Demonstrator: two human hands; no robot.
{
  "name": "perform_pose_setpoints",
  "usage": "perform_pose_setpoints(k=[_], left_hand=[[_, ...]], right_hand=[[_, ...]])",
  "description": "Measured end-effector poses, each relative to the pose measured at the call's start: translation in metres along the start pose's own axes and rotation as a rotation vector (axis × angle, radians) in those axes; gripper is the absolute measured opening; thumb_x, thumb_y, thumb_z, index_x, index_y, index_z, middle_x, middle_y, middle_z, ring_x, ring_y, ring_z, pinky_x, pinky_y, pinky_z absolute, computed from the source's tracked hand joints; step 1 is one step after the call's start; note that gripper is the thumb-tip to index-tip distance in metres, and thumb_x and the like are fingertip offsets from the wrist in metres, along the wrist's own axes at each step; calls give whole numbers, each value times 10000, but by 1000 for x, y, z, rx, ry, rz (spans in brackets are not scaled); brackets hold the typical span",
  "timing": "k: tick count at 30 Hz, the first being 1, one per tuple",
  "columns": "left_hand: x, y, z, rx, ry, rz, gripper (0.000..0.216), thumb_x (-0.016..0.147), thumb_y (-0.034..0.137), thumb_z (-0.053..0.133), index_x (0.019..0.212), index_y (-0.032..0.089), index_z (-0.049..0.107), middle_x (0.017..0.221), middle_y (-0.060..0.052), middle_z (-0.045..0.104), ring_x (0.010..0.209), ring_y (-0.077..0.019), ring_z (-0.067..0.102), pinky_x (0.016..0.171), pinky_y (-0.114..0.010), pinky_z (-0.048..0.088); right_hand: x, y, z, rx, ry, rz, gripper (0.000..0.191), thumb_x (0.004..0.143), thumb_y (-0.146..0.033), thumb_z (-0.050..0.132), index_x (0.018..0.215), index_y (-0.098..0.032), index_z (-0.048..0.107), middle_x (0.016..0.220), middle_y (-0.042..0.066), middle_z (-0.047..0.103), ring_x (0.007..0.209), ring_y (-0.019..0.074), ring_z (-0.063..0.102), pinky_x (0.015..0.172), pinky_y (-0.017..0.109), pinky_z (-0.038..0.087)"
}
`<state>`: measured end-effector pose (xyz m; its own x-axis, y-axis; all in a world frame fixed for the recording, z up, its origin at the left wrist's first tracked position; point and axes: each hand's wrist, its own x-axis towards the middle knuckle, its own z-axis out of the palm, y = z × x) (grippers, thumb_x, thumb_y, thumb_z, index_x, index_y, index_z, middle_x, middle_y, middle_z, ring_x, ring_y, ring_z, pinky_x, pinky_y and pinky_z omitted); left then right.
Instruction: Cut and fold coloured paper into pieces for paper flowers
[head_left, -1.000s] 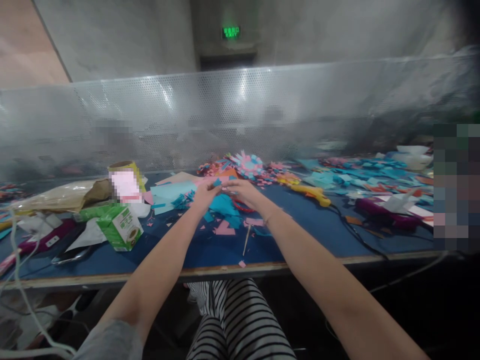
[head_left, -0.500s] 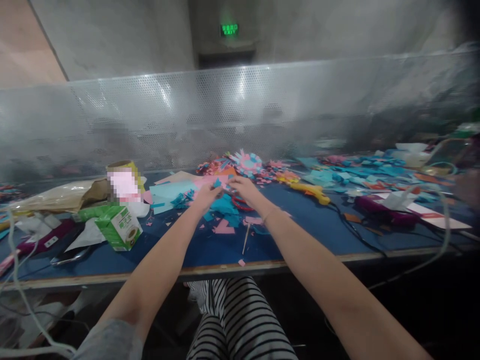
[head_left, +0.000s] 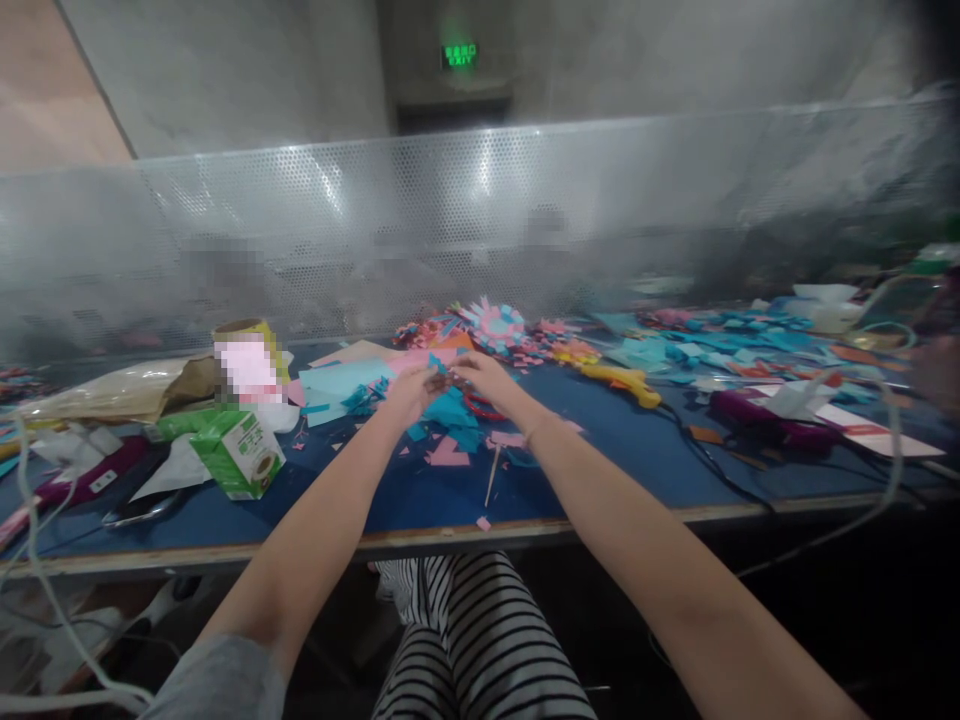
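Both hands meet above the middle of the blue table (head_left: 442, 505). My left hand (head_left: 412, 392) is closed on a small blue paper piece (head_left: 435, 362) that pokes up from its fingertips. Close beside it, my right hand (head_left: 480, 375) has its fingers pinched at the same piece; how much of it they grip is too small to see. Beneath the hands lie blue paper pieces (head_left: 456, 415) and pink scraps (head_left: 448, 453). Behind them are a pink sheet (head_left: 405, 362) and a pink and blue paper flower (head_left: 496, 325). A light blue sheet (head_left: 330, 385) lies to the left.
To the right lie a yellow glue gun (head_left: 622, 383) with a black cord and a purple power strip (head_left: 772, 425). A green box (head_left: 240, 455) and a phone (head_left: 146, 510) are at left. A thin stick (head_left: 492, 478) lies near the table's front edge. A perforated screen (head_left: 450, 220) stands behind.
My left hand has turned slightly and its fingers have shifted around the blue paper piece. My right hand stays almost in place. The objects on the table have not moved.
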<state>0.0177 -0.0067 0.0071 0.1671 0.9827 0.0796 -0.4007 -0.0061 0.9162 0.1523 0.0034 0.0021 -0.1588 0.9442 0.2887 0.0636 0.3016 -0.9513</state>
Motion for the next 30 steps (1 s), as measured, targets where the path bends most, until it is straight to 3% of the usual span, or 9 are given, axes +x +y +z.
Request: perform_pose_setpoints(k=[18, 30], left_hand=[[0, -1, -1, 106, -41, 141, 205, 498, 187, 722, 603, 131, 555, 522, 31, 532, 542, -76, 514, 574, -214, 412], [6, -1, -9, 404, -32, 195, 162, 522, 217, 661, 517, 124, 528, 451, 23, 506, 466, -87, 487, 522, -239, 390]], right_hand=[[-2, -2, 1, -70, 8, -90, 208, 644, -362, 505, 604, -165, 453, 531, -40, 455, 510, 89, 479, 463, 201, 359], [-6, -11, -4, -376, 24, -214, 224, 692, -313, 451, 536, -153, 475, 471, -21, 468, 459, 86, 424, 474, 216, 333]])
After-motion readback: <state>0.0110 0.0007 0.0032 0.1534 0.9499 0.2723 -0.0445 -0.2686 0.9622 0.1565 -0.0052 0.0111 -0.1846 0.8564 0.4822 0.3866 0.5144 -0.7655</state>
